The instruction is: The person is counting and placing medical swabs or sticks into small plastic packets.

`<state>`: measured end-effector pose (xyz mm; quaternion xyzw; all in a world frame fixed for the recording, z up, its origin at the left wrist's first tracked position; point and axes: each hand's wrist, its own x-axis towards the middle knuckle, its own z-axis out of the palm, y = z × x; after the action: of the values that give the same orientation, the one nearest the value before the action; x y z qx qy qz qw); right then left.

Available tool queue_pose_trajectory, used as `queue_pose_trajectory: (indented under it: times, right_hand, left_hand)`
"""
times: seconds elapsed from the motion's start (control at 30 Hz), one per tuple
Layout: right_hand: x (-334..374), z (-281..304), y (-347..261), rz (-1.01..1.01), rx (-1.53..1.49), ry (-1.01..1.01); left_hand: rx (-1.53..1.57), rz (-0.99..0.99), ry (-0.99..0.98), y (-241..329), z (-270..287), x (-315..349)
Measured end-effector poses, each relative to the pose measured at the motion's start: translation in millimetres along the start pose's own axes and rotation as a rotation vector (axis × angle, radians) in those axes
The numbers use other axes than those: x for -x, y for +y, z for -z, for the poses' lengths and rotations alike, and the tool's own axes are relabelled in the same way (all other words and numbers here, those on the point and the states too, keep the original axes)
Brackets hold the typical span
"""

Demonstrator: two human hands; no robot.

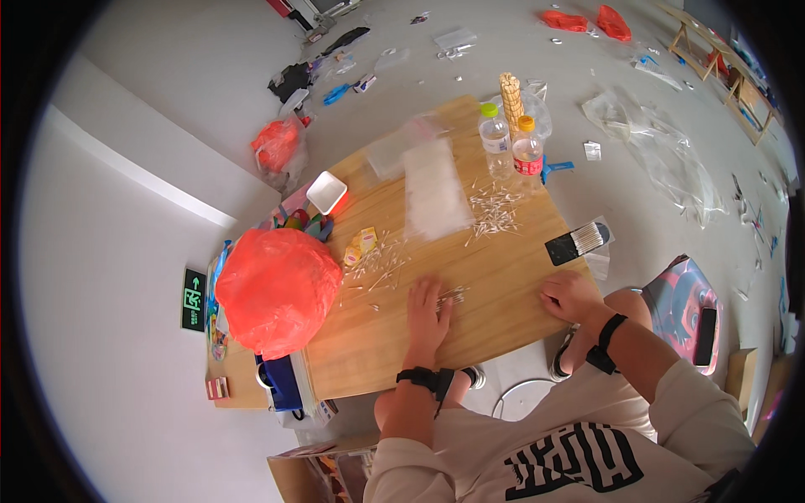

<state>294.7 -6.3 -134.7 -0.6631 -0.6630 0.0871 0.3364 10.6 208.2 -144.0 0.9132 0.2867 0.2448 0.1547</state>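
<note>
My left hand (428,312) lies on the wooden table (495,310), fingers stretched out and lying flat. Beside its thumb and fingers is a small pile of cotton swabs (454,297). At the table's right edge rests my right hand (573,295), its fingers loosely curled in, with nothing visible in them. Just beyond it, a black card holder with a row of cotton swabs (587,240) sits at the edge. A loose heap of swabs (495,210) lies farther back, and more scattered swabs (381,260) lie to the left, by small yellow packets (360,246).
A large red plastic bag (281,289) covers the table's left end, near a red-and-white tub (327,194). Clear plastic sleeves (436,189) lie mid-table. Two bottles (495,142) and a tall woven-looking tan column (511,101) stand at the back. A phone (707,335) lies on a stool.
</note>
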Motion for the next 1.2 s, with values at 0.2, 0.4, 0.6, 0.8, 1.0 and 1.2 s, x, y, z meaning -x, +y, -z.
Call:
queue_pose_trajectory:
  times: [0.2,0.4,0.6,0.8,1.0,1.2]
  right_hand:
    - [1,-2,1,-0.006,0.034,0.002]
    - [-4,-2,-3,0.016,-0.011,0.013]
    - [2,-4,3,-0.010,-0.023,0.016]
    - [3,0,2,-0.038,-0.005,-0.016]
    - [-4,-6,-3,0.011,-0.043,0.016]
    - [6,-3,7,-0.019,-0.007,0.001]
  left_hand:
    - [-0.156,0.281,0.288,-65,37,-17]
    - [-0.392,0.378,0.199,-117,68,-30]
    - [-0.550,0.324,-0.030,-127,61,-41]
    - [-0.342,0.373,0.085,-139,56,-45]
    - [0.150,0.464,0.157,-167,57,-41]
    - [-0.213,0.494,-0.115,-120,41,-68]
